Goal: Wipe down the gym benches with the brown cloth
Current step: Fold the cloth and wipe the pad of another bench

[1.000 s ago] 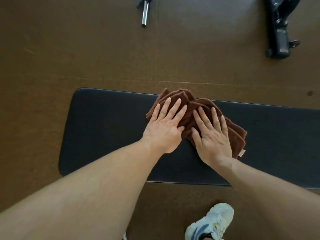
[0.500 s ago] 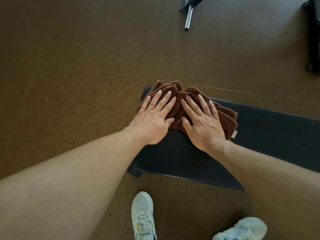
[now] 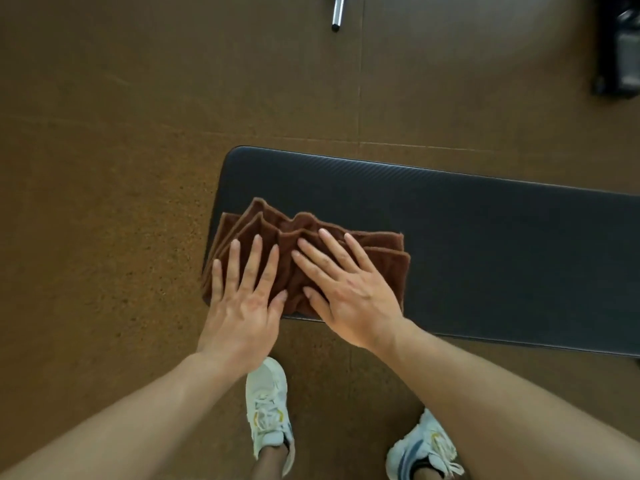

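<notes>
Fingers (image 3: pixel 254 261) of the left hand (image 3: pixel 242 317) and the right hand (image 3: pixel 349 299) lie straight and spread, pressing the folded brown terry cloth (image 3: pixel 304 251) flat on the near left end of the black padded counter (image 3: pixel 450 237). Even pressure through both palms, overlapping passes and keeping the cloth's overhanging edge on the pad should serve best.

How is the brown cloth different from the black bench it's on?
The brown cloth is soft, rumpled and folded in layers; the black bench is smooth and flat. The cloth is small and sits at the bench's left end, its corner hanging past the edge; the bench is long and runs out of view on the right. Both are dark.
</notes>
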The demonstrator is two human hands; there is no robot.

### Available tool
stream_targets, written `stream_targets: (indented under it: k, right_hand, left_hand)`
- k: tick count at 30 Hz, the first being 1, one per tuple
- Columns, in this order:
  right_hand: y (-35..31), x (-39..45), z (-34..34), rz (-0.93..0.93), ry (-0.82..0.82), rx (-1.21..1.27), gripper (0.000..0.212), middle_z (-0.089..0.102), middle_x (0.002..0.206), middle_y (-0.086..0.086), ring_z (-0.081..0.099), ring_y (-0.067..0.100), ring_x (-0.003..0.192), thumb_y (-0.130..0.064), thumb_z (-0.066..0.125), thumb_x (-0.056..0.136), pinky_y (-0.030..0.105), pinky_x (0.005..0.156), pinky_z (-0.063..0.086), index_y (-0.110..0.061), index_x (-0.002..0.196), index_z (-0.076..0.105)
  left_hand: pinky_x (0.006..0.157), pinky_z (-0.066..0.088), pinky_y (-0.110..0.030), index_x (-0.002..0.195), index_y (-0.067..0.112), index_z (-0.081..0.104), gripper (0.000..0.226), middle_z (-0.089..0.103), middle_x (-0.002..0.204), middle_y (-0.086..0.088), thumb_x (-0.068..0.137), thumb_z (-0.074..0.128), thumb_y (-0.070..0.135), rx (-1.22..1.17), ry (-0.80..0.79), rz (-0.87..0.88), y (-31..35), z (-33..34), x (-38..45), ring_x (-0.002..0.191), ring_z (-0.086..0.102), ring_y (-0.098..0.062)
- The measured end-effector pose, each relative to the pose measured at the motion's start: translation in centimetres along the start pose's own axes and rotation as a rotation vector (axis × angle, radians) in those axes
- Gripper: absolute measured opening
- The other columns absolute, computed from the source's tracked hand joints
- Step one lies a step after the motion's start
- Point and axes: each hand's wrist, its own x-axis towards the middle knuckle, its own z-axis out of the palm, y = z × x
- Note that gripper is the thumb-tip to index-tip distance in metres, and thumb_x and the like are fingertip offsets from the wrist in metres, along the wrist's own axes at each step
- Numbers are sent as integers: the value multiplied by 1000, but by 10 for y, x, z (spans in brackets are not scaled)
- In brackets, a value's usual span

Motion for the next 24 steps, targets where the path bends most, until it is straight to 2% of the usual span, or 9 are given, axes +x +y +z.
stream_targets:
  k: [6, 10, 13, 16, 18, 21, 24]
  right_hand:
    - [85, -83, -2, -15, -45, -21, 56, 9, 175, -8, -6, 19, 163, -48, 21, 114, 51, 133, 5, -32, 168, 14]
    - [158, -142, -12, 77, -23, -27, 54, 11, 175, -10, -6, 17, 163, -47, 23, 115, 49, 133, 2, -35, 167, 15]
    - [217, -192, -18, 207, 8, -31, 54, 12, 175, -11, -4, 16, 163, -48, 22, 114, 50, 133, 4, -36, 167, 16]
    - [271, -247, -19, 436, 49, -61, 56, 12, 174, -12, -2, 22, 164, -52, 19, 112, 60, 130, 9, -37, 166, 17]
    - [290, -283, -13, 712, 97, -27, 58, 6, 173, -15, -10, 24, 163, -54, 16, 111, 64, 129, 1, -39, 166, 12]
    - [285, -314, 7, 1109, 182, 122, 60, -10, 174, -17, -27, 17, 159, -56, 9, 108, 59, 128, -10, -42, 165, -1]
    - [273, -308, 11, 1221, 255, 220, 63, -11, 175, -15, -27, 13, 158, -57, 8, 106, 51, 130, -13, -39, 166, -1]
  left_hand:
    - [123, -16, -49, 159, 32, -20, 73, -27, 168, 1, 99, 9, 59, 97, -60, 67, 90, 34, 3, 153, -28, -26]
    - [120, -24, -50, 150, 37, -37, 70, -46, 158, 5, 98, 1, 62, 85, -123, 103, 179, 50, 27, 145, -43, -24]
    - [120, -23, -54, 145, 36, -44, 70, -53, 152, 3, 103, 9, 57, 116, -186, 172, 260, 58, 52, 141, -48, -28]
    - [120, -23, -56, 151, 36, -35, 72, -47, 157, 1, 106, 18, 53, 134, -236, 309, 343, 69, 83, 143, -45, -30]
    - [120, -20, -58, 157, 35, -24, 71, -38, 162, 0, 107, 25, 49, 124, -284, 419, 400, 78, 99, 145, -40, -31]
    - [120, -18, -59, 161, 33, -11, 68, -29, 166, -1, 107, 30, 41, 132, -368, 555, 468, 91, 97, 149, -35, -32]
    - [122, -17, -55, 161, 31, -14, 66, -29, 166, 1, 109, 25, 41, 142, -358, 552, 476, 101, 88, 149, -35, -27]
